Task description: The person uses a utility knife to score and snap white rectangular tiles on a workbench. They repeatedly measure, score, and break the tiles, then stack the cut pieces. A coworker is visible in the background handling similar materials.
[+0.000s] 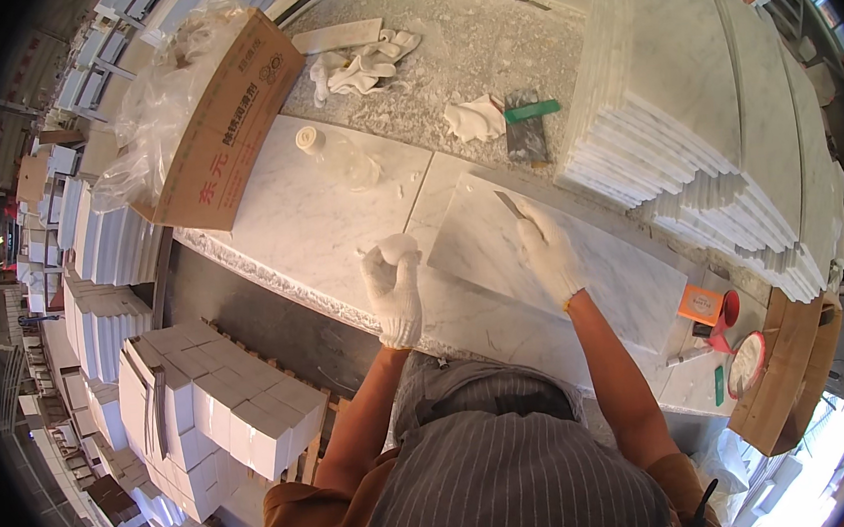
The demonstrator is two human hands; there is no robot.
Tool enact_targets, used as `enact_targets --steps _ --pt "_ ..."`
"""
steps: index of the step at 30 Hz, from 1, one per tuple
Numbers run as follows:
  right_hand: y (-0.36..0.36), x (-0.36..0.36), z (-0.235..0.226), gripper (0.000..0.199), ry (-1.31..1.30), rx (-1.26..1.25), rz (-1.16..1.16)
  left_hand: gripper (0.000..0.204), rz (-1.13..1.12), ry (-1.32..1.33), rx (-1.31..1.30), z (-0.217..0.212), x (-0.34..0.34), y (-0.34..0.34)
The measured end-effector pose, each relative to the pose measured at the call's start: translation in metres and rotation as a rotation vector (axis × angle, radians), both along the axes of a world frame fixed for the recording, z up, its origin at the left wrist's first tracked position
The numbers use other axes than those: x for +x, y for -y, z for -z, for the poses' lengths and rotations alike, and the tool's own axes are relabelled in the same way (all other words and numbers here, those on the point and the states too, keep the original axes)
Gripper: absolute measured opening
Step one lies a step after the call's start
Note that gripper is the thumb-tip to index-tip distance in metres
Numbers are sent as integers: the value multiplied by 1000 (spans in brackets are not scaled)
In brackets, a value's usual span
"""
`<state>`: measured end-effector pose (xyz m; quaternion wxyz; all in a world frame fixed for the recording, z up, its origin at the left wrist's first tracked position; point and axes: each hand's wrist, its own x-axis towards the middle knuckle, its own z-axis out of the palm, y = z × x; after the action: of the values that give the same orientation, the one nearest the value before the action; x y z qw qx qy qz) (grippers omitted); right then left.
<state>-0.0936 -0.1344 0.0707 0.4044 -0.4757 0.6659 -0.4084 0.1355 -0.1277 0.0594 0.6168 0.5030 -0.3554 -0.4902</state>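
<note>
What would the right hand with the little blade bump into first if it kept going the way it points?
The right hand points its thin blade up and left across the marble slab. Going straight on, it would probably first meet the white crumpled cloth beyond the slab's edge, though depth is unclear.

The white lump (399, 246) in the left hand (393, 291) is too blurred to identify.
</note>
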Motion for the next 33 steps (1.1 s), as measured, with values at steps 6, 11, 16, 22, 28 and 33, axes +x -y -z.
enact_targets --steps 6,11,16,22,28,33 --pt "11 6 -4 35 -264 -87 -107 52 -5 34 115 -12 -13 6" --pt "32 13 -8 36 -543 -106 -198 60 34 217 194 -12 -13 0" --pt "30 19 -15 38 -843 -9 -327 56 67 267 293 -23 -15 -1" --pt "21 15 -32 37 -839 78 -384 55 45 189 240 -13 -11 -3" --pt "19 7 -2 36 -434 -232 -179 55 45 95 223 -15 -15 -9" --pt "37 20 -11 36 -635 -93 -297 44 72 167 211 -14 -23 -19"
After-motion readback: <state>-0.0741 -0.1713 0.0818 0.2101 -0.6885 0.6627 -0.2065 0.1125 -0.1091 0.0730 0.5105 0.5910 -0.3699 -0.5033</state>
